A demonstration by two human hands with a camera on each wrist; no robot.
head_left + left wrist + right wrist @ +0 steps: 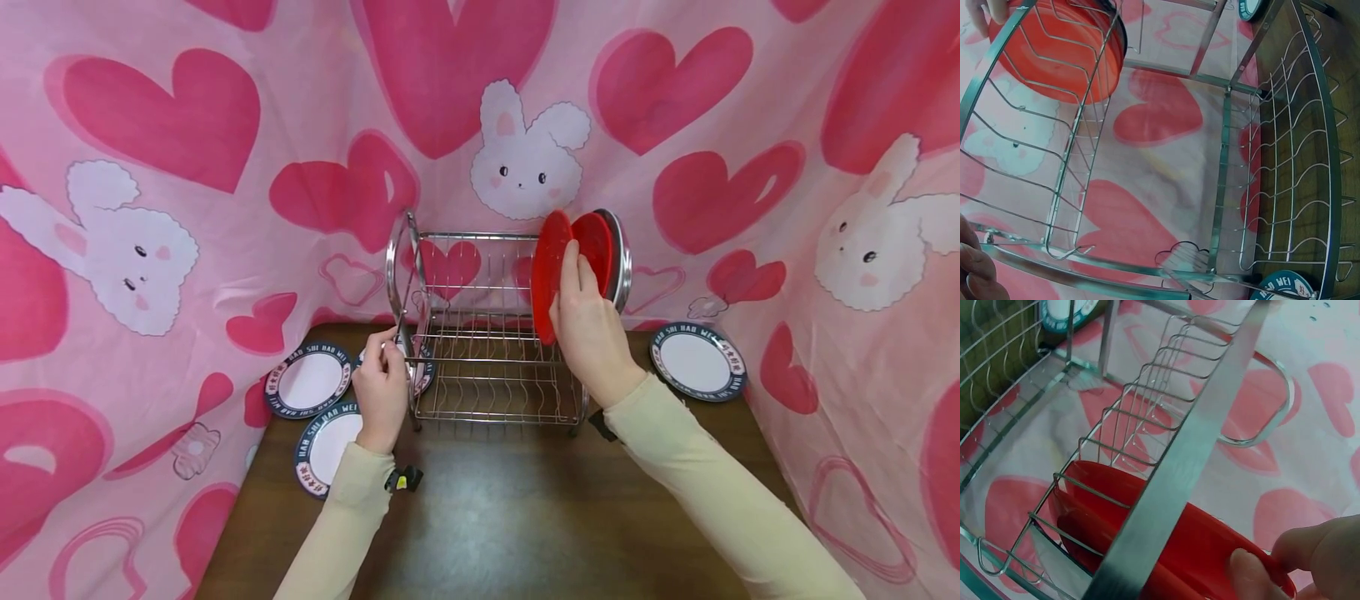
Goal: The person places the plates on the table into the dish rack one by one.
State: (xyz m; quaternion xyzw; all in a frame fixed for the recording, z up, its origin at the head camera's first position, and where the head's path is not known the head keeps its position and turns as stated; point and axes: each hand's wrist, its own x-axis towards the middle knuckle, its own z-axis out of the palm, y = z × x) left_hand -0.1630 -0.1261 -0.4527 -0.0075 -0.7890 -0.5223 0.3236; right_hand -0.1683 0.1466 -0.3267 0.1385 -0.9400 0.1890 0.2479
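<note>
Right hand (595, 337): thumb and fingers are pinching a red plate (549, 279), which is standing on edge among the upper wires, right end!
Left hand (381, 396): fingers are gripping the rack (487, 361) by its left frame.
Racked: a second red plate (597, 237) and a silvery-edged dish (621, 258) are already standing alongside.
Remaining: looks partway; four printed plates (699, 362) are lying unracked on the table (487, 508).
Lettering: their rims are reading "HAO SHI HAO WEI"; smaller characters are staying illegible.
</note>
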